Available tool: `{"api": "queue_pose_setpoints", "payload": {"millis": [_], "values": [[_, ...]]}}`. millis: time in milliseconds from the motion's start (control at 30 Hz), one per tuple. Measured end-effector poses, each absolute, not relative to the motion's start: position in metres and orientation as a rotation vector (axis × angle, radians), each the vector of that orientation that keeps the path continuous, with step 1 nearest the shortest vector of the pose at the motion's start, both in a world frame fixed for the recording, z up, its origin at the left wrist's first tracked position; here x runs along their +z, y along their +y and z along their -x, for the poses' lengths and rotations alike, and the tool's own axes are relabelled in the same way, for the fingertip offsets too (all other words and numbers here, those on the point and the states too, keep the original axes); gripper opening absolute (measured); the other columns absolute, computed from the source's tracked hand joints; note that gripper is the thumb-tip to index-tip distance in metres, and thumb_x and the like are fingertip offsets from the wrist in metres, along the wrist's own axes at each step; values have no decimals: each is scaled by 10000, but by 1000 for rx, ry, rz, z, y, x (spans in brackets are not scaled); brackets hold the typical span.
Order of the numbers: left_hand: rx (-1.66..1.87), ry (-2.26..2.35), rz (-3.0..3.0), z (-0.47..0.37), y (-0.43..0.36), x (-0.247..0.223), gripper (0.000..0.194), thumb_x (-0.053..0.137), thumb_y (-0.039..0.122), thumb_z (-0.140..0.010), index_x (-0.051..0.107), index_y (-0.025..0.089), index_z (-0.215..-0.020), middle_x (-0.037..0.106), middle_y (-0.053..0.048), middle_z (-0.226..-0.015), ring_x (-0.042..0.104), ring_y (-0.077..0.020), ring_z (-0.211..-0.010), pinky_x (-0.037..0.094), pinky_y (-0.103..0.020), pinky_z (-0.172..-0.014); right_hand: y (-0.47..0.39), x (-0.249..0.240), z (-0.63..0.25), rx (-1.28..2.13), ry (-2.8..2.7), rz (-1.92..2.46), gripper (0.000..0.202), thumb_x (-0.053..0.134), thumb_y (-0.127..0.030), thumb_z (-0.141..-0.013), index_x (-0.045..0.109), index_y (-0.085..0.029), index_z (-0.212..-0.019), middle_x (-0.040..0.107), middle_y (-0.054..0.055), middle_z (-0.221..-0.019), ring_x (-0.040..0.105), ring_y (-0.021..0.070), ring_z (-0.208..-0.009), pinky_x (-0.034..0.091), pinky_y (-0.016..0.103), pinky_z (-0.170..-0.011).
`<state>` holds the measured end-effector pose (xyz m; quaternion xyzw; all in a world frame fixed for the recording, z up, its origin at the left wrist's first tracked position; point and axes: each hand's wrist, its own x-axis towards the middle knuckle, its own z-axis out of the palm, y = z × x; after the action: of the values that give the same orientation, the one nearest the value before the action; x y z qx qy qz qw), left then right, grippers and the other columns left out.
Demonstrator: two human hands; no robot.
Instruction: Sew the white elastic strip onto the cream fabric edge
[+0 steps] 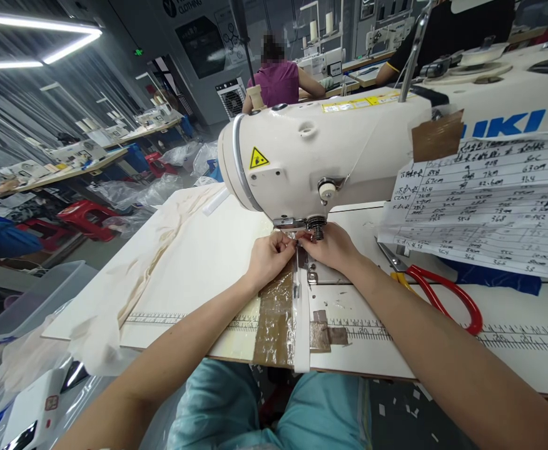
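Note:
My left hand [270,257] is closed in a pinch just in front of the needle area of a white sewing machine [297,150]. Its fingertips nearly meet those of my right hand [331,247], which is also pinched, under the machine head. Whatever lies between the fingers is too small and too hidden to name. A narrow white strip [303,331] runs from the table's front edge up to the fingertips. Brown tape [276,319] covers the table left of this strip. The needle and presser foot are mostly hidden by my fingers.
Red-handled scissors [436,290] lie right of my right forearm. A handwritten paper [485,200] hangs from the machine. Thin beige cloth [147,275] lies along the table's left side. A clear plastic bin [34,300] stands at left. A person in purple [274,81] sits beyond the machine.

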<state>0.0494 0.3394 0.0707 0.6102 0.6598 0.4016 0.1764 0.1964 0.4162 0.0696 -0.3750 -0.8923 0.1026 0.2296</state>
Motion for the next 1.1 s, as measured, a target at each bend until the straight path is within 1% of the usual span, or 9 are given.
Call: {"api": "queue_pose_setpoints", "payload": {"millis": [300,633,833,1100], "values": [[1113,1864,-1731,-50,340,71,213,544,349,-792,551,181,-660,487,41,-497,416,-105,-464,320,-225,-497,417,69,-196,284,-2452,1030,207,554,-183,-898,752,-206,-952,756,55,-982,688,265,-901,463,338,-769],[1083,1885,-1730,-50,340,73,201,547,336,-812,575,174,-697,499,41,-501,435,-107,-468,337,-224,-507,416,70,-195,297,-2446,1052,193,551,-201,-905,742,-196,-930,754,68,-967,685,269,-914,461,338,-781],[1092,1881,-1732,-49,340,72,212,542,348,-820,575,174,-704,505,41,-504,440,-109,-467,342,-228,-512,415,72,-196,300,-2440,1071,195,541,-190,-892,732,-183,-855,752,79,-912,685,269,-902,457,326,-781],[1089,1897,-1722,-48,341,70,191,545,333,-807,577,177,-700,507,40,-511,444,-110,-471,338,-228,-508,414,73,-194,312,-2443,1086,202,544,-264,-910,728,-202,-854,748,68,-864,681,260,-899,456,316,-771]]}}
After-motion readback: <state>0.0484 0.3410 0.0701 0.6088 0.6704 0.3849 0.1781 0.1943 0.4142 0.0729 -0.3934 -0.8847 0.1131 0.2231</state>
